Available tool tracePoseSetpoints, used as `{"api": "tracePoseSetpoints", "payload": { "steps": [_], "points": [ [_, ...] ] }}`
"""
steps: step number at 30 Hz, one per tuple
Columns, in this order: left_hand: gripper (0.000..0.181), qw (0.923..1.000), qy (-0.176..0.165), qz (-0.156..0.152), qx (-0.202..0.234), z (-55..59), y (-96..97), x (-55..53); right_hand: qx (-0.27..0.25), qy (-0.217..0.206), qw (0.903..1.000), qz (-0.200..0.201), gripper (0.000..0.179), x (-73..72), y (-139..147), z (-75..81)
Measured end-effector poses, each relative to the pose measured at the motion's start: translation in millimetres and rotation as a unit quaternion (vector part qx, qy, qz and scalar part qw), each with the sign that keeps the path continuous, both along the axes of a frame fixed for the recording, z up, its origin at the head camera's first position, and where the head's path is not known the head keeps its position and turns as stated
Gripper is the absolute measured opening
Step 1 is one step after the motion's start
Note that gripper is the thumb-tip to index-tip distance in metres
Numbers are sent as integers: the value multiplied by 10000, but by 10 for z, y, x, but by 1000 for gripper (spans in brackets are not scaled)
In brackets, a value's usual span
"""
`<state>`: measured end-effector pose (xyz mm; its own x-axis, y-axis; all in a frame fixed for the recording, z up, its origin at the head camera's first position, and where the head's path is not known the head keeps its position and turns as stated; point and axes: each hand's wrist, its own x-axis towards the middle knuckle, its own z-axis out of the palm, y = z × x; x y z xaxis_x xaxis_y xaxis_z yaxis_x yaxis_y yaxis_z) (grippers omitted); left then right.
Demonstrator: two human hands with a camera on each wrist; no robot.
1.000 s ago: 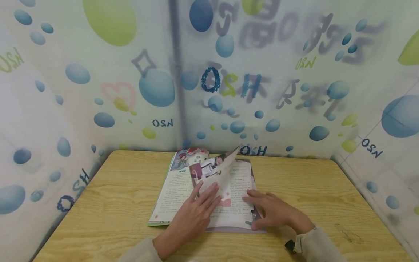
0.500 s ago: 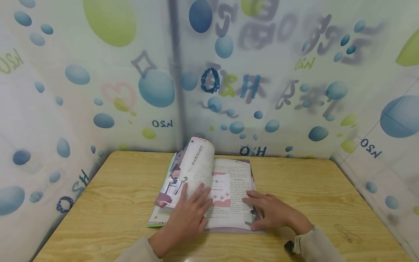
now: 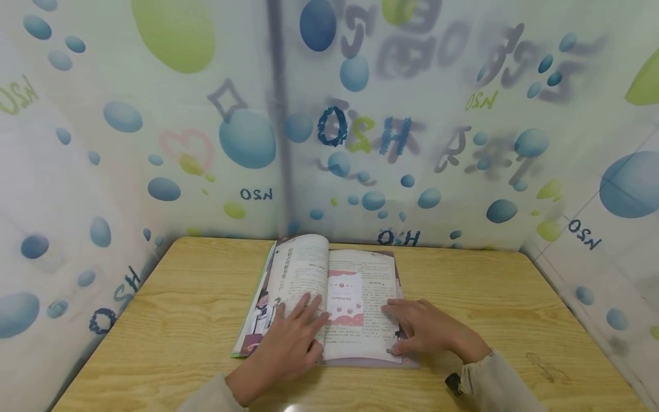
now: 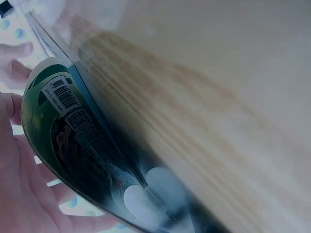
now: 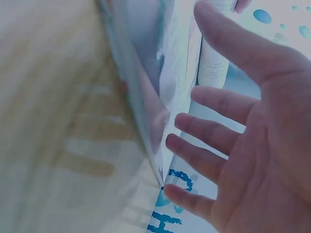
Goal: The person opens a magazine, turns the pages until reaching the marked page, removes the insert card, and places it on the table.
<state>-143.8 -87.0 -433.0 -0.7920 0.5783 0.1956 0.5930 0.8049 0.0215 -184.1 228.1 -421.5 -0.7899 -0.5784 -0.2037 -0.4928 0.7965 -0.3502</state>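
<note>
An open magazine [image 3: 360, 343] lies on the wooden table, its text upside down in the head view. My left hand [image 3: 288, 343] rests on the left page [image 3: 304, 263], fingers spread near the fold. At the right page's outer edge, my right hand [image 3: 432, 329] touches the paper with fingers extended and thumb apart. A white and pink strawberry-patterned rectangle [image 3: 346, 297] sits on the right page; whether it is loose or printed I cannot tell. In the left wrist view the green back cover [image 4: 46, 111] shows a barcode. The right wrist view shows straight, parted fingers [image 5: 204, 160] beside the magazine.
The wooden table [image 3: 473, 280] extends on both sides of the magazine. A patterned curtain [image 3: 437, 86] with blue and green drops stands behind and at both sides. A dark wristband [image 3: 454, 383] shows by the right sleeve.
A page that stood lifted at the middle has turned over to the left and now lies nearly flat under my left hand, which has shifted slightly left. The right hand has hardly moved.
</note>
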Motion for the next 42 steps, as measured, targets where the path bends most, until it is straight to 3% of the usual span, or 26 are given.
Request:
{"api": "tracePoseSetpoints", "payload": {
  "steps": [9, 17, 23, 26, 33, 42],
  "points": [
    [47, 9999, -140, 47, -26, -8, -10, -6, -522, 494, 9971, -231, 60, -391, -257, 98],
    [47, 10000, -42, -7, 64, -11, -29, -8, -674, 76, 9972, -328, 65, -700, -466, -21],
    [47, 9998, -207, 14, 38, -1, -37, -6, -500, -554, 9969, -243, 87, -777, -595, -36],
    [47, 9998, -203, 11, -15, 8, -37, -4, -486, -627, 9964, -288, 90, -799, -628, -40],
    [47, 10000, -7, -42, 24, -9, -30, -21, -539, -506, 9971, -203, 89, -840, -651, -58],
    [47, 10000, -3, -53, 58, -4, -21, -25, -524, -182, 9985, 15, 85, -864, -687, -76]
  ]
}}
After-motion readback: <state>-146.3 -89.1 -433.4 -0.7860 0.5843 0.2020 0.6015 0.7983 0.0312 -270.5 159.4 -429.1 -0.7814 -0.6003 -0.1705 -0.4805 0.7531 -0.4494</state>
